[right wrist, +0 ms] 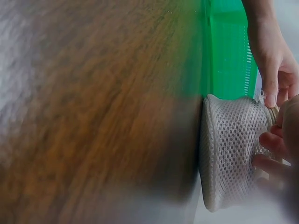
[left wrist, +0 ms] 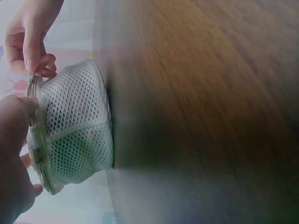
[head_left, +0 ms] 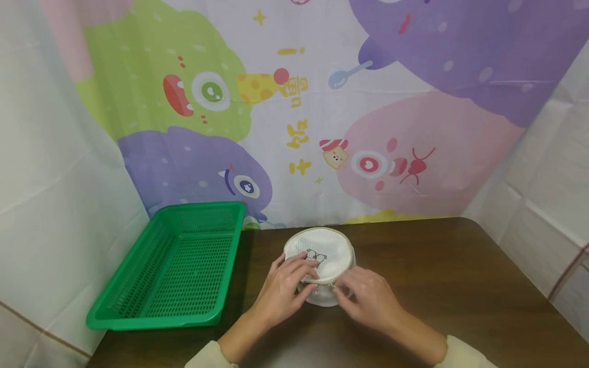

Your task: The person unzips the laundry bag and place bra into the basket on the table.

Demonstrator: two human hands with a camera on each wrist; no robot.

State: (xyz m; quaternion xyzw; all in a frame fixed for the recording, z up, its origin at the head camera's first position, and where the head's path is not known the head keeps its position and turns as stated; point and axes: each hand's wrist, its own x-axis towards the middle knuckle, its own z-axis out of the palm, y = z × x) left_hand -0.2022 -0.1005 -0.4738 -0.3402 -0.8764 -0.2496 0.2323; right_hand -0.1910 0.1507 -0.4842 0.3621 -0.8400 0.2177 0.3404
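Note:
A round white mesh laundry bag (head_left: 338,245) stands on the table, with a small dark animal print on its lid. A zipper (left wrist: 32,119) runs round its upper rim. My left hand (head_left: 285,286) lies over the lid's near left side, fingers spread on top and thumb at the front rim, holding the bag. At the front right of the rim, my right hand (head_left: 370,296) pinches the zipper pull (left wrist: 32,77) between thumb and forefinger. The mesh side (right wrist: 233,144) bulges out below the rim in the right wrist view.
A green plastic basket (head_left: 221,286) with slotted walls stands to the left on the dark wooden table (head_left: 451,286). Behind the table hangs a cloth (head_left: 294,204) printed with cartoon monsters. Pale walls rise at both sides.

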